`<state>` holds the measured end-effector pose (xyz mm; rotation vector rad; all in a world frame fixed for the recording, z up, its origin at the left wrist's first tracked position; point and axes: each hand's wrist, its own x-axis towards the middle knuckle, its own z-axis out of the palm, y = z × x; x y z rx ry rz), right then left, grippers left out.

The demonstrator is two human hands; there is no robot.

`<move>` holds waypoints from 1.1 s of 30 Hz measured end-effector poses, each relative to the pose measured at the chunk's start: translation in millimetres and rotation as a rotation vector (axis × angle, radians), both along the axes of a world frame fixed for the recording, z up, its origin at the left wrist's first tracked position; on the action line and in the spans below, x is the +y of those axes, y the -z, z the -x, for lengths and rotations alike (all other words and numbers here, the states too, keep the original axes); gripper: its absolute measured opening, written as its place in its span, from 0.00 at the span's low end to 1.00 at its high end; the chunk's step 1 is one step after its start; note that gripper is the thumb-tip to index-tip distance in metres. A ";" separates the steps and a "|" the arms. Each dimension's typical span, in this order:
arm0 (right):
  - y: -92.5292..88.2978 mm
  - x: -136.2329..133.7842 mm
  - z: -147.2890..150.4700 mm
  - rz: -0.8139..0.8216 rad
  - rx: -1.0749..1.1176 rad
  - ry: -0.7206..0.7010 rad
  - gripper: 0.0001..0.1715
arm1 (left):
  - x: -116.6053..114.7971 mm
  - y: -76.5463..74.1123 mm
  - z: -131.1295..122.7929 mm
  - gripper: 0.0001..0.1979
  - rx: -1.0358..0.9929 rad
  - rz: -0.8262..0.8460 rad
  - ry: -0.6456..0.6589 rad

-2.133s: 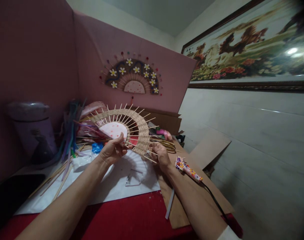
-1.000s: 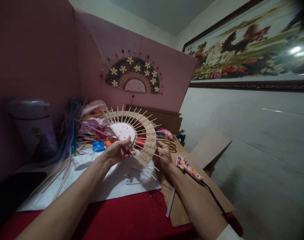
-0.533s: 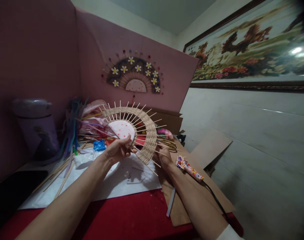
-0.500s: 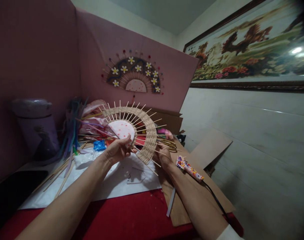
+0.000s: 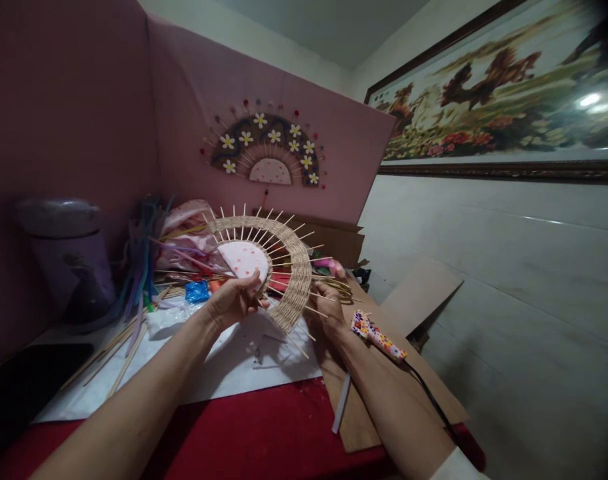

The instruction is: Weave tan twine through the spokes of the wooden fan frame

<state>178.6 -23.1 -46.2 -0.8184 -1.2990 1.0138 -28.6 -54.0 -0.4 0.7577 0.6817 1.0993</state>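
Pinching the woven fan [image 5: 300,265], the left hand [image 5: 237,297]; beside its four-o'clock sticks [image 5: 316,311], the right hand [image 5: 330,311], grip unclear.

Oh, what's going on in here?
Someone is holding up a woven fan with bare sticks poking out around its rim. The left hand grips its white, dotted centre; the right hand is at the stick ends on the right, its exact grip unclear. Behind, a flower-decorated fan is on a pink panel. A flower-patterned glue gun lies on the brown board to the right.
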 end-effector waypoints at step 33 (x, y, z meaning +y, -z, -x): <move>-25.2 -2.5 -33.9 -0.727 -0.611 0.784 0.10 | 6.2 4.0 11.0 0.08 0.132 0.000 0.017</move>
